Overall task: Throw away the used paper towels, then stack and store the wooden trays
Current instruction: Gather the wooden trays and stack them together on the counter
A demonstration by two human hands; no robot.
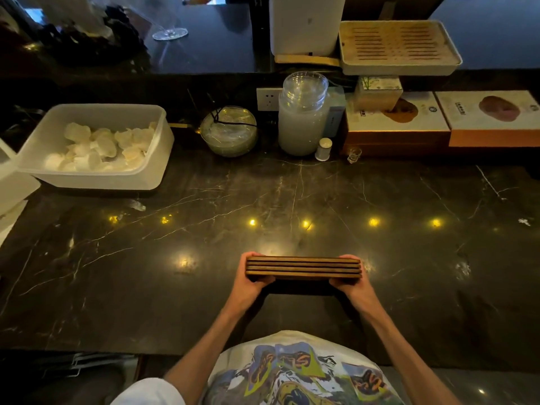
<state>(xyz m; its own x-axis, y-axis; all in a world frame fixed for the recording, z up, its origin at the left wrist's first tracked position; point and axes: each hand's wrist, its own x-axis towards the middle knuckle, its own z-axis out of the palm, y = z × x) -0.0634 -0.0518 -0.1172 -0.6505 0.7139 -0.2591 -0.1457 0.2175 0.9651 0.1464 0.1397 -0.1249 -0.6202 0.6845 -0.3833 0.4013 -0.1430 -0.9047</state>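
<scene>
Left hand (253,280) grips left end of stacked wooden trays (304,268), right hand (350,283) grips right end. Stack between both hands, over dark marble worktop (204,229), level, long axis left-right, long edge facing camera.

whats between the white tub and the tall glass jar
A round clear glass dish with a black cord across it, seen in the head view.

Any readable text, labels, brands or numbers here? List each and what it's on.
Nothing reads clearly.
Box with brown picture: print beside the picture, too blurred.
Box with purple picture: vertical label, too blurred.
Small box: bamboo-pattern label, unreadable.
Shirt: graffiti-style graphic, no legible letters.
White appliance: small mark, too small.
</scene>
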